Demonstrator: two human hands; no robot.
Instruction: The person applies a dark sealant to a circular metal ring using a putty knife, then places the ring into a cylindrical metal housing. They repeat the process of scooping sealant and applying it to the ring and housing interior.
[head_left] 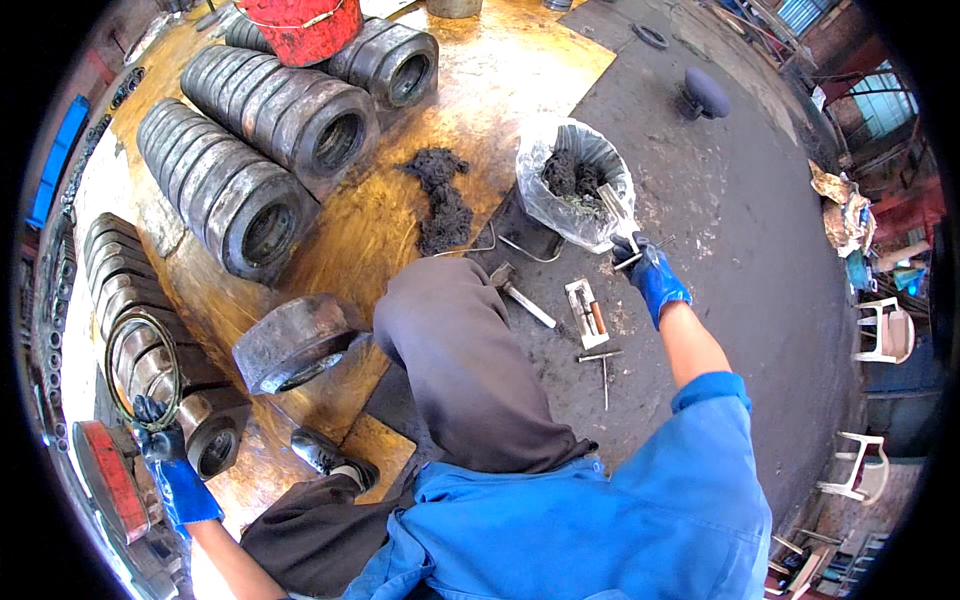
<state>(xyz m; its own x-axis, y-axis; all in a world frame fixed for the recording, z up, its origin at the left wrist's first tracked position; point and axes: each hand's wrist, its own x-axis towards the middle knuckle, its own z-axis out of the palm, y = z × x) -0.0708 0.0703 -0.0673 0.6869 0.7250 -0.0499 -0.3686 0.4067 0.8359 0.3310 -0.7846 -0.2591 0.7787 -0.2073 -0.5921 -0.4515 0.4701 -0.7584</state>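
Observation:
At the left, my left hand (pixel 168 460) in a blue and black glove is closed on the lower edge of a thin round ring (pixel 178 368), held upright beside a row of dark rings. My right hand (pixel 650 272), gloved alike, is closed round a metal hand tool with a flat pale head (pixel 618 208). The tool's head reaches over the rim of a bucket lined with a clear plastic bag (pixel 608 155). Dark, clumpy material (pixel 572 178) lies inside the bag. By my left leg, a thick black ring (pixel 298 340) rests apart from the rows.
Rows of thick black rings (pixel 215 190) lie on the yellowish sheet, with a red bucket (pixel 305 28) behind them. A dark clump heap (pixel 442 205) sits nearby. On the grey floor are a hammer (pixel 524 300), a small tool on a white tray (pixel 587 315) and a T-shaped tool (pixel 604 376).

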